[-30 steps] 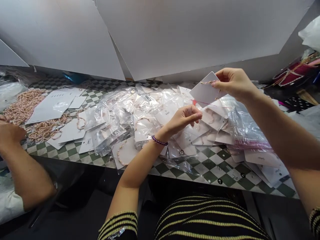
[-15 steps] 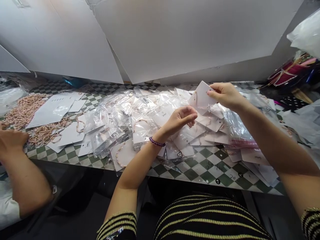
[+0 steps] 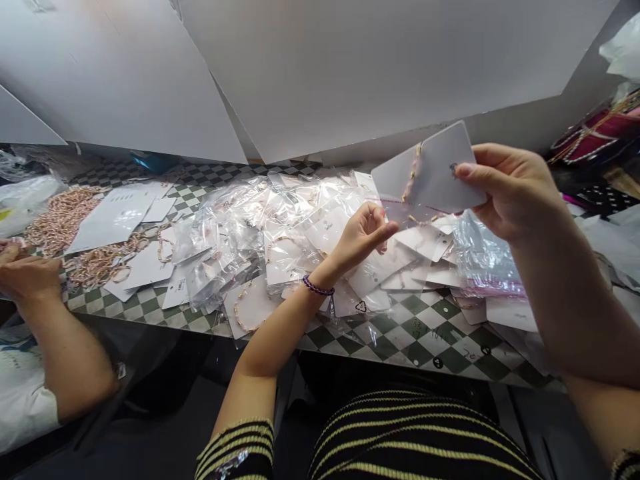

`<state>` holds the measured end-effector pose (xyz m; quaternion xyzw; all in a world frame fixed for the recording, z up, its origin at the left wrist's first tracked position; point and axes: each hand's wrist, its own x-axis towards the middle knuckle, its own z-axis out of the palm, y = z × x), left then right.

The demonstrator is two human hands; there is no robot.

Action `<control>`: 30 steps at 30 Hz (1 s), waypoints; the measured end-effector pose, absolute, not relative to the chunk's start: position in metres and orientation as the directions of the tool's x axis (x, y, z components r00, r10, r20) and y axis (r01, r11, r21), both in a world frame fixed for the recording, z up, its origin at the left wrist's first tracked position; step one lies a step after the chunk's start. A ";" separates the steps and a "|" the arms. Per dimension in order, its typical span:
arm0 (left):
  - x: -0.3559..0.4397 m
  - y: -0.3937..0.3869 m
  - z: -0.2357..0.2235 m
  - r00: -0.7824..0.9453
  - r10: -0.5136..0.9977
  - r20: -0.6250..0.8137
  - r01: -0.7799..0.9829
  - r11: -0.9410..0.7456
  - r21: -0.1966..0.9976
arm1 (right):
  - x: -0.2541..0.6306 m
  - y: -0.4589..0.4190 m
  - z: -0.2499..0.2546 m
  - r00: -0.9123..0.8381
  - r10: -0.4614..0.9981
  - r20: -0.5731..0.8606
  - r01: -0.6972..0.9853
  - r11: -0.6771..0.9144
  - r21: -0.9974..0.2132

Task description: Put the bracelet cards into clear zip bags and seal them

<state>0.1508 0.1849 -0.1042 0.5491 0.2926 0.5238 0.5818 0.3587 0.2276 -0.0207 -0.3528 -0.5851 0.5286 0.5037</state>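
Two bare hands worked above the checkered worktop [image 3: 420,337]. The right hand [image 3: 515,193] clamped its fingers on a white card [image 3: 435,167] carrying a gold chain [image 3: 413,175], raised over bagged cards [image 3: 240,233]. The left hand [image 3: 363,240] sat just below the card, fingertips pinched together.

Plastic-bagged cardboard jewellery cards [image 3: 240,227] heaped on a checkered tabletop [image 3: 420,340], a rectangular cardboard card [image 3: 425,167] held above the heap, loose metal hoops [image 3: 60,220] piled at left, flat cardboard panels [image 3: 350,67] stood behind.
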 end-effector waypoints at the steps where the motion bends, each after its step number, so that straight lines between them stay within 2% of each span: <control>1: 0.150 0.185 -0.105 0.278 0.934 0.226 -0.266 -0.151 0.952 | 0.361 0.225 -0.021 -0.268 0.947 0.178 -0.107 0.154 -0.982; 6: 0.150 0.184 -0.107 0.230 0.944 0.237 -0.249 -0.178 0.952 | 0.374 0.215 -0.025 -0.478 0.877 0.039 0.017 0.054 -0.998; 11: 0.154 0.184 -0.106 0.215 0.916 0.339 -0.303 -0.268 0.915 | 0.376 0.215 -0.028 -0.619 0.785 0.028 0.198 0.191 -0.962; 14: 0.154 0.184 -0.107 0.252 0.904 0.346 -0.270 -0.277 0.922 | 0.369 0.215 -0.032 -0.603 0.797 0.042 0.186 0.191 -0.964; 17: 0.154 0.183 -0.108 0.230 0.911 0.343 -0.255 -0.284 0.925 | 0.365 0.213 -0.036 -0.593 0.803 0.058 0.085 0.134 -0.987; 21: 0.154 0.183 -0.109 0.144 0.930 0.337 -0.275 -0.290 0.917 | 0.365 0.212 -0.039 -0.642 0.750 0.161 -0.010 0.202 -0.979; 25: 0.151 0.187 -0.110 0.090 0.931 0.353 -0.274 -0.318 0.908 | 0.363 0.213 -0.043 -0.517 0.808 0.283 0.009 0.335 -0.942; 27: 0.149 0.190 -0.111 0.119 0.922 0.368 -0.267 -0.327 0.906 | 0.361 0.211 -0.043 -0.417 0.829 0.374 0.017 0.418 -0.908; 30: 0.147 0.192 -0.111 0.274 0.870 0.409 -0.295 -0.329 0.897 | 0.364 0.208 -0.038 -0.314 0.766 0.560 0.072 0.608 -0.791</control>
